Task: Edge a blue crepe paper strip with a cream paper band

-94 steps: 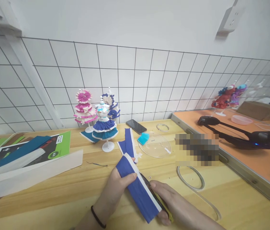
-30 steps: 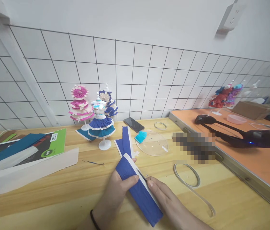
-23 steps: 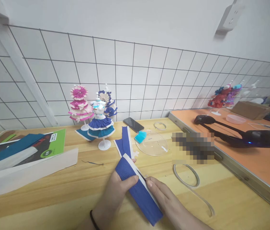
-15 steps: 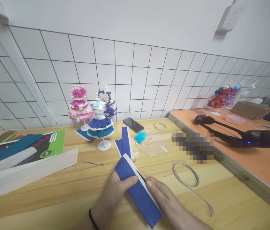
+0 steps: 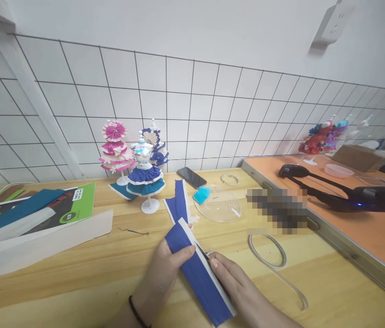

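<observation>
A blue paper strip with a white border (image 5: pixel 201 278) slants across the front of the table, its near end toward me. My left hand (image 5: pixel 167 262) is closed on its upper part, thumb on top and the other fingers behind. At the strip's white border, my right hand (image 5: pixel 230 275) pinches a slim dark pointed tool (image 5: pixel 202 249); its kind is mostly hidden by the fingers. Behind the strip lies more white-edged blue paper (image 5: pixel 180 205). A small dress form (image 5: pixel 143 152) in a blue and teal paper skirt stands beyond my left hand.
Left lie stacked papers with a teal sheet (image 5: pixel 33 205). A pink paper dress (image 5: pixel 115 148) stands at the back. Near a phone (image 5: pixel 191 176) are bright blue pieces (image 5: pixel 201 195) on a clear disc (image 5: pixel 221 214). A ribbon coil (image 5: pixel 284 259) lies right, before an orange board (image 5: pixel 349 228) bearing a black device (image 5: pixel 373 198).
The view has shifted slightly. The strip has tilted a little in my hands, and its white border shows more along the lower right. Both hands keep their holds.
</observation>
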### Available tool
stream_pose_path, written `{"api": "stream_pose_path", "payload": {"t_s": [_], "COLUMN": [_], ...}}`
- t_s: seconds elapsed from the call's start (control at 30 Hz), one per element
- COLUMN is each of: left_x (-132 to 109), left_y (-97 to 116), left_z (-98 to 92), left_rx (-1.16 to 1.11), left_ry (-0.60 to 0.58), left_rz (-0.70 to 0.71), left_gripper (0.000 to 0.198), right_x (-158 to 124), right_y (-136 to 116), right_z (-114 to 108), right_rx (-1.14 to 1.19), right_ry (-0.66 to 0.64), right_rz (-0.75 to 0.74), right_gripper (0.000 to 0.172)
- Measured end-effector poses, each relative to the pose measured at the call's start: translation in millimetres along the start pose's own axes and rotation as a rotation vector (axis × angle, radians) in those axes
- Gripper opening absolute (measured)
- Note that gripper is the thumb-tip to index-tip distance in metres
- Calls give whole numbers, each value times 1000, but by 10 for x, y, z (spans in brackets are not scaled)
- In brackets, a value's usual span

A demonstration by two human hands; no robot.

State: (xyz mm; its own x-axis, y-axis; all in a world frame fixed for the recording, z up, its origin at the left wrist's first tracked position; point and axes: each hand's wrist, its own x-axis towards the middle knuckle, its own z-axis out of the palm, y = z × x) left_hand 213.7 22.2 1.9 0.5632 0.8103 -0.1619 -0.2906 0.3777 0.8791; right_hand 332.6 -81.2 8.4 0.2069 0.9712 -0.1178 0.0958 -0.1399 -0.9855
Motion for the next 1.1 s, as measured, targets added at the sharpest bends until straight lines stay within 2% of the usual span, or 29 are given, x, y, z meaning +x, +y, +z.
{"api": "stream_pose_path", "payload": {"t_s": [0.2,1.1], "left_x": [-31,-20], "left_y": [-22,-39], "left_z": [24,38], "left_rx": [33,70], "left_ry": [-49,-12], "left_rz": [18,22], "left_gripper": [35,40], "right_x": [-7,-7], "right_y": [-18,-87], "right_z": [3,42], "right_rx": [-5,17], "right_ry": [26,55], "right_rz": [50,30], "right_gripper": [37,42]}}
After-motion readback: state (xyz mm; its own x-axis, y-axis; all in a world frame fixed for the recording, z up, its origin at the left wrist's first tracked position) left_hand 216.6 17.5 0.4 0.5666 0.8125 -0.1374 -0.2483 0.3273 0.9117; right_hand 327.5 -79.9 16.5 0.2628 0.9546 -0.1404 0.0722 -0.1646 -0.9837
